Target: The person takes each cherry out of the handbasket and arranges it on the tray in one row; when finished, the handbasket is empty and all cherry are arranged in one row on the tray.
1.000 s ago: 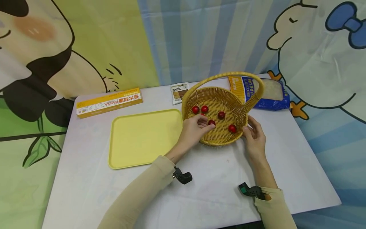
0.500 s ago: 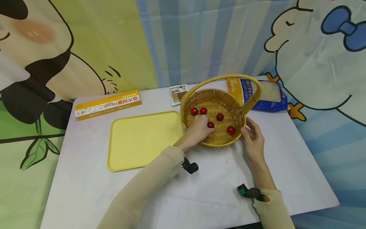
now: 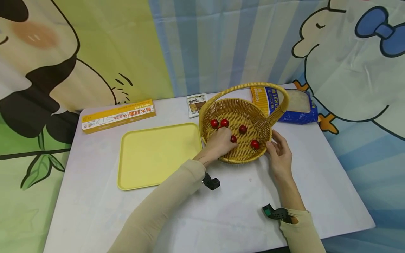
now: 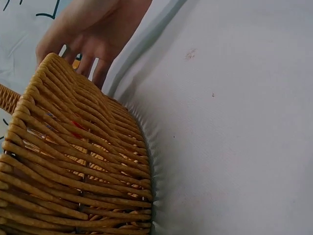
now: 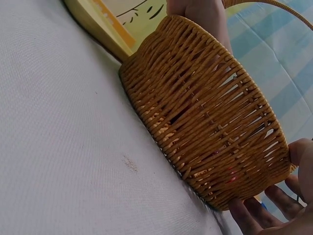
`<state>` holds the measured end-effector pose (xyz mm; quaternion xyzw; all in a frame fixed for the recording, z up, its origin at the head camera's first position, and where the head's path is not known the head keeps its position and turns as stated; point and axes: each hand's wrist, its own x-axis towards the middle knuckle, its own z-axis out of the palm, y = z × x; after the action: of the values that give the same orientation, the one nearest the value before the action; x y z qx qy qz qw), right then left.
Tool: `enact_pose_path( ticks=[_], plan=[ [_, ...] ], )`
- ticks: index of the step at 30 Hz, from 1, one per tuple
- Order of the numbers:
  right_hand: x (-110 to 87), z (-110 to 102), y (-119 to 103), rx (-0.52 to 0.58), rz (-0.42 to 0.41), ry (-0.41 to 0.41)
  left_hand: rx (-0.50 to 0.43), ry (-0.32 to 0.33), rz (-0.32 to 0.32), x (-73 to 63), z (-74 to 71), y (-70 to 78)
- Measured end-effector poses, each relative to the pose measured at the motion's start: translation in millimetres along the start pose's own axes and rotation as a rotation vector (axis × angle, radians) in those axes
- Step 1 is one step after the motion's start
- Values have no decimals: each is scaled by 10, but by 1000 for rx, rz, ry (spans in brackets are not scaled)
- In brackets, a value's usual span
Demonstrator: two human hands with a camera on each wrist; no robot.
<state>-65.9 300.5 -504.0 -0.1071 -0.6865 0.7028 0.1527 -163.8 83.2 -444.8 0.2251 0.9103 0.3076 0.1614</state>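
A yellow wicker basket (image 3: pixel 235 160) with a tall looped handle stands on the table, with several round, shiny red cherries (image 3: pixel 242 129) lying in it. My left hand (image 3: pixel 218 143) reaches over the near left rim and down among them, its fingertips hidden beneath the hand. One cherry (image 3: pixel 233 139) lies right beside its thumb. Whether the fingers pinch a fruit cannot be seen. At the basket's right side my right hand (image 3: pixel 281 151) grips the rim, thumb on the edge and fingers against the outer wall. The right wrist view shows these fingers under the wicker basket (image 5: pixel 205 107).
A yellow tray (image 3: pixel 158 158) lies left of the basket. Behind it are a pasta box (image 3: pixel 118 116) and a small packet (image 3: pixel 197 104). A blue and orange pasta bag (image 3: pixel 295 105) rests behind the basket's right side. A printed curtain (image 3: pixel 215 45) hangs at the table's back.
My left hand has moved slightly right and deeper into the basket, its fingers turning downward out of sight. My right hand has kept its hold on the rim.
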Motion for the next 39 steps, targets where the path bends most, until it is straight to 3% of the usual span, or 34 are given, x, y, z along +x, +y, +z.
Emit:
enact_pose_path(
  ticks=[21,29,39],
  plan=[
    [8,16,-6,28,9,16,-76,15,91,68,44,-68],
    [-1,19,-20,28,18,16,-182,48,122,62,-18,-67],
    [-5,15,-42,-2,33,13,-422,58,94,-68,-127,-94]
  ],
)
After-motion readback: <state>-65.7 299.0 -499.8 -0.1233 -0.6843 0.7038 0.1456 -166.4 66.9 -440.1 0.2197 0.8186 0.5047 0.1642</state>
